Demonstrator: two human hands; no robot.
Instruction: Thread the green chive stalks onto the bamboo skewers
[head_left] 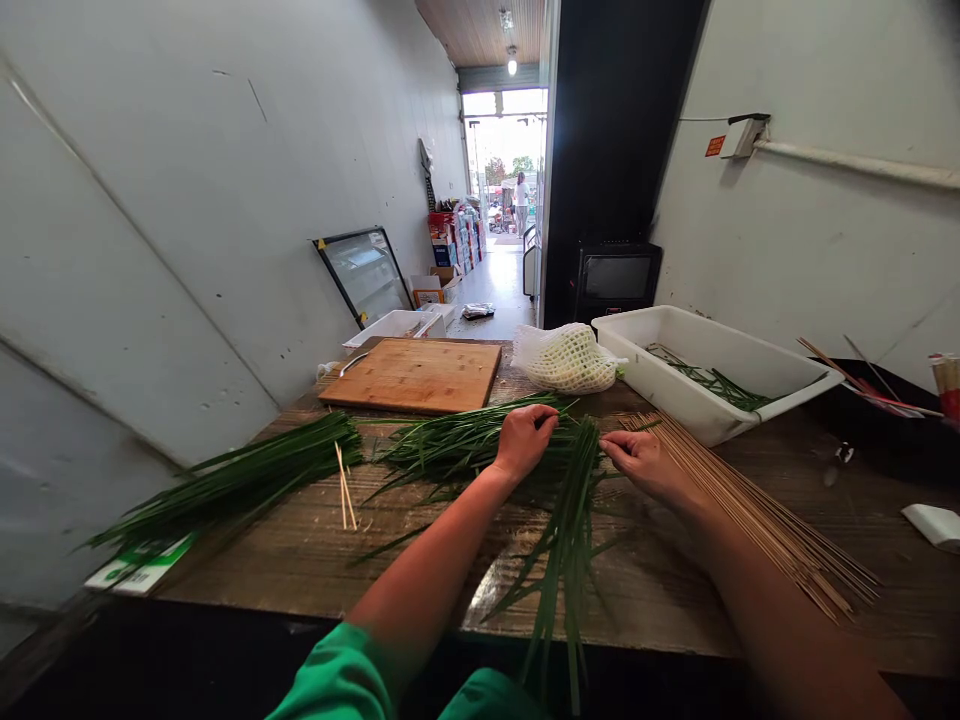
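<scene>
Over the table, my left hand (pixel 527 437) is closed in a pinch above a pile of long green leaves (pixel 457 440). What its fingertips hold is too small to make out. My right hand (pixel 643 462) is also pinched, its fingertips at the right edge of the upper end of a bunch of narrow green leaves (pixel 571 520). That bunch lies between my hands and hangs over the table's front edge. Whatever sits in the right fingertips is hidden. Under and beside my right forearm lie many thin brown sticks (pixel 742 490).
Another leaf bundle (pixel 247 475) lies at the left, by a few short pale sticks (pixel 344 487). Behind are a wooden cutting board (pixel 420 372), a net-wrapped item (pixel 566 358) and a white tub (pixel 712 350) with leaf pieces. A black basin (pixel 870 420) stands at the right.
</scene>
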